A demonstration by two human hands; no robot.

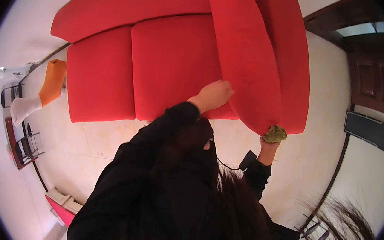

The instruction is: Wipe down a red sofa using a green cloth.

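Note:
A red fabric sofa spreads out before me, with its backrest at the far side and a rounded padded armrest on the right. My left hand is above the seat cushion, right beside the inner face of that armrest. Its fingers are curled and blurred, and whether they touch the fabric I cannot tell. At the armrest's front end, my right hand grips a crumpled olive-green cloth. The cloth covers most of its fingers and lies against the red fabric.
A small black box-like item on a cable is near my right forearm. An orange and white object is past the sofa's left end. Black chairs line the left wall; a dark wooden door and a grey folding panel are at right.

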